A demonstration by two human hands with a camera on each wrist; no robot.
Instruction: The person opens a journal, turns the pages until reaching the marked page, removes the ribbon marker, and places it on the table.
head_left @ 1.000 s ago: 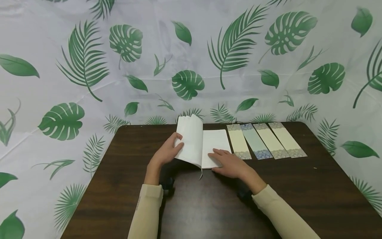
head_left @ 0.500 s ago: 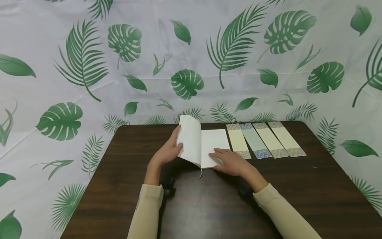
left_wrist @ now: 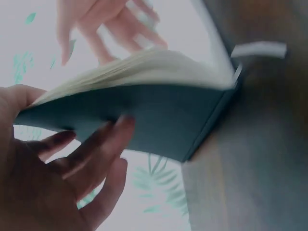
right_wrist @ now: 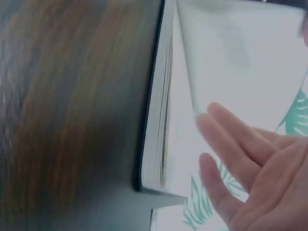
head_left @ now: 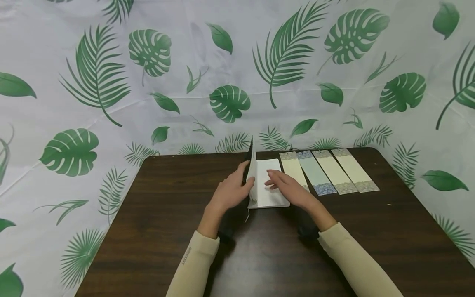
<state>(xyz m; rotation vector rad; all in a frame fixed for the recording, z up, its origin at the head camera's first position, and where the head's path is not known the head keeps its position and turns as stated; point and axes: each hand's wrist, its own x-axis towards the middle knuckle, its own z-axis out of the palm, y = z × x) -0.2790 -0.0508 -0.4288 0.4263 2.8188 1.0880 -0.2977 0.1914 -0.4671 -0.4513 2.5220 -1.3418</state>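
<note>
The left hand (head_left: 231,192) holds the notebook (head_left: 268,187) cover nearly upright, fingers curled behind it, mid-worktop (head_left: 148,231). The right hand (head_left: 291,189) lies flat on the page, so a closing cover could probably trap those fingers.

The head view was bright and even, with soft light from above. The dark worktop (head_left: 156,231) showed a pale shine near the front, and small dark shadows lay under both wrists. The leaf cloth (head_left: 74,82) bent a little at the edges of the picture. Both wrist views looked washed out and blurry. The left hand (left_wrist: 53,178) was big, close and out of focus. The right hand (right_wrist: 260,178) was blurred too, and the book (right_wrist: 159,120) was only a bit sharper.
</note>
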